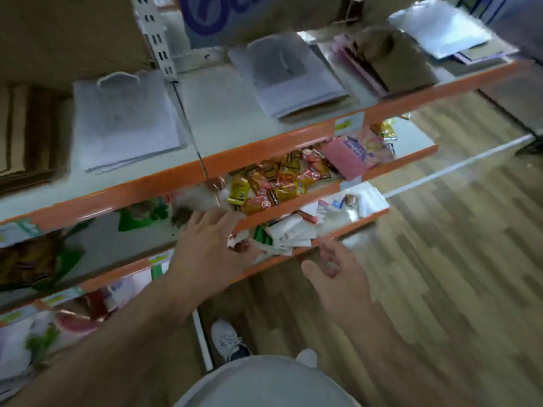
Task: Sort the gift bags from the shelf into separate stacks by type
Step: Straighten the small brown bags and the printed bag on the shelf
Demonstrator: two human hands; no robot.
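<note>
White gift bags [126,121] flat on top shelf [223,118] behind orange edge [264,148], snack packets [273,183] one tier down, left grip [205,251] spread across that tier's lip, thumb perhaps touching wrappers [291,235] beneath, right grip [335,274] slack, empty, above open floor [440,245]

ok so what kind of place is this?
Most likely a small shop: tiered shelves with orange edge strips and price labels, snack packets on a lower shelf, stacked white paper bags on the one above.

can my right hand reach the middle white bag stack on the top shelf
Probably yes: the right hand looks empty, and the white bag stack lies uncovered near the shelf edge.
</note>
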